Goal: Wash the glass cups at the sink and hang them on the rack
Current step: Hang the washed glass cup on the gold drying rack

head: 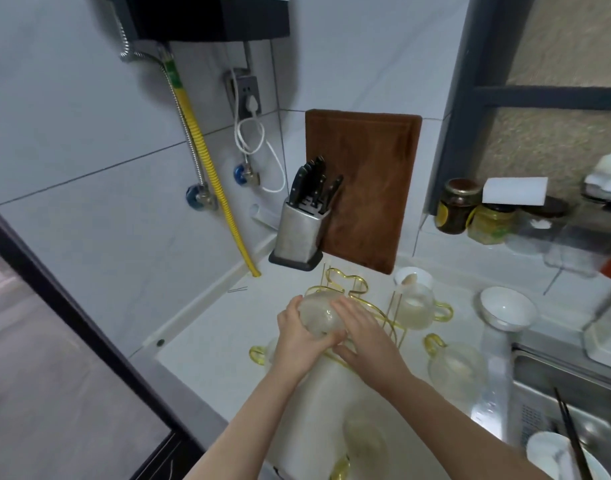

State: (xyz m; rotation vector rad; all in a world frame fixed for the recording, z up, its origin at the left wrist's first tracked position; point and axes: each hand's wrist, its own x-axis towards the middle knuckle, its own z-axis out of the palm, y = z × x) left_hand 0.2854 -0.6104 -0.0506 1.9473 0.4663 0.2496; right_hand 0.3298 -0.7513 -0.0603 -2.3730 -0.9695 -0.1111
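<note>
Both my hands hold a clear glass cup [318,315] upturned over the gold wire rack [345,284] on the white counter. My left hand [297,337] wraps its left side. On its right side lies my right hand [363,336], fingers spread. Glass cups with yellow handles hang on the rack: one at the back right [418,308], one at the front right [456,367], one at the left [267,351] half hidden by my left hand. Another glass cup [364,445] hangs near the bottom, between my forearms.
A knife block [299,233] and a brown cutting board [363,188] stand behind the rack. White bowls [506,306] sit to the right. The steel sink [567,420] at lower right holds dishes and chopsticks. Jars [458,206] line the window ledge.
</note>
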